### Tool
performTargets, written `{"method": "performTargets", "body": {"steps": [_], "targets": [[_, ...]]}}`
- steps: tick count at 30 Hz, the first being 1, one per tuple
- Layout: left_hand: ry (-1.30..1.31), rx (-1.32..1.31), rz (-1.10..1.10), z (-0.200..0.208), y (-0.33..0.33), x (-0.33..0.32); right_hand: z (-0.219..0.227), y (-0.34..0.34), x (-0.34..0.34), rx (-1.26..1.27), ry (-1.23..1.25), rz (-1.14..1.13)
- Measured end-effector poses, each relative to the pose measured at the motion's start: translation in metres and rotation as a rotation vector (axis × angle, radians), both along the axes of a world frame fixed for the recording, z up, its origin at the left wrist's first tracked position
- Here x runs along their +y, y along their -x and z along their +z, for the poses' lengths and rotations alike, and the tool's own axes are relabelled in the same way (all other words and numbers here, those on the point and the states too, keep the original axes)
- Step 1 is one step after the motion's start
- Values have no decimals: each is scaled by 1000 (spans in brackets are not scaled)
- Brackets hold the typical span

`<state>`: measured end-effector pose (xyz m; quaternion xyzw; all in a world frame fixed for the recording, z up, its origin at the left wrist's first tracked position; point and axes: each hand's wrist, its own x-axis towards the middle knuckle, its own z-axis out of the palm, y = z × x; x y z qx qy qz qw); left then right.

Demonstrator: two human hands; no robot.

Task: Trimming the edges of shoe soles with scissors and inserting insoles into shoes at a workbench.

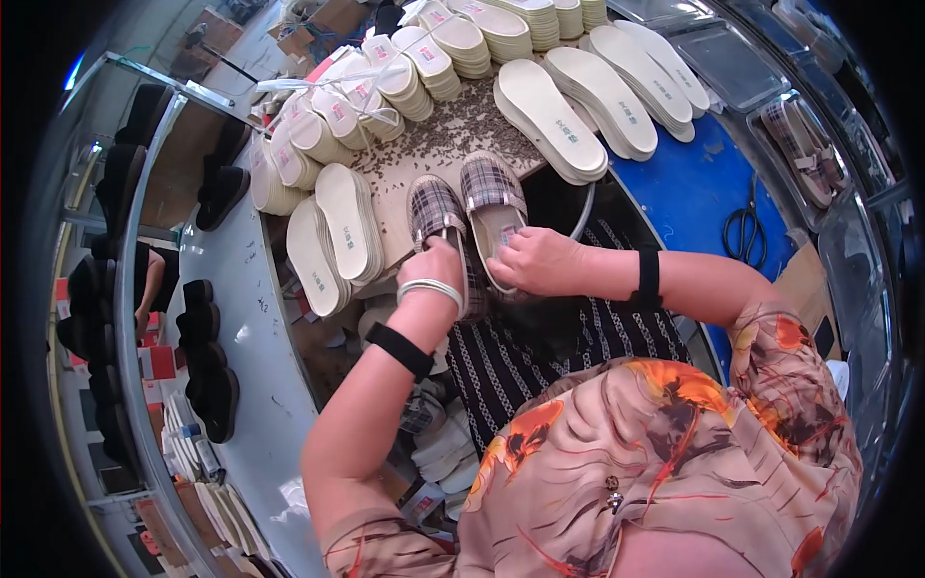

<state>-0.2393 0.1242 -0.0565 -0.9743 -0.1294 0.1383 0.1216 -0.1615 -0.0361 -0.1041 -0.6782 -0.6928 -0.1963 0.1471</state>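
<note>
Two plaid slip-on shoes lie side by side before me at the table's near edge, toes pointing away. My left hand [431, 265] is closed on the opening of the left plaid shoe [436, 205], its fingertips partly hidden. Over the right plaid shoe [490, 180], my right hand [541, 260] has its fingers bent and pressed together at the inner side of the opening. A pale insole [493, 223] shows inside that shoe; whether the fingers grip the insole or the shoe's edge is hard to see.
Stacks of cream insoles [347, 217] stand left of the shoes, with more insole stacks [564, 116] at the far right. Small brown scraps [453, 125] litter the tabletop. Black-handled scissors [747, 231] lie on a blue surface at right. Black shoes [210, 376] line the left-hand surface.
</note>
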Motion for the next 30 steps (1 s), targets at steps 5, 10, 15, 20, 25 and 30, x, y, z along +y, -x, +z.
{"method": "performTargets", "body": {"steps": [5, 10, 15, 20, 25, 30], "targets": [[116, 105, -91, 65, 41, -44, 16, -1, -7, 174, 252, -81], [-15, -212, -347, 24, 61, -26, 36, -6, 10, 314, 451, -92], [13, -48, -409, -27, 4, 21, 45, -18, 40, 465, 848, -182], [1043, 250, 62, -6, -30, 27, 19, -18, 57, 357, 937, -166], [768, -117, 283, -36, -34, 0, 79, 0, 13, 519, 654, -105], [766, -614, 272, -34, 35, 15, 134, 11, -16, 747, 430, -59]]}}
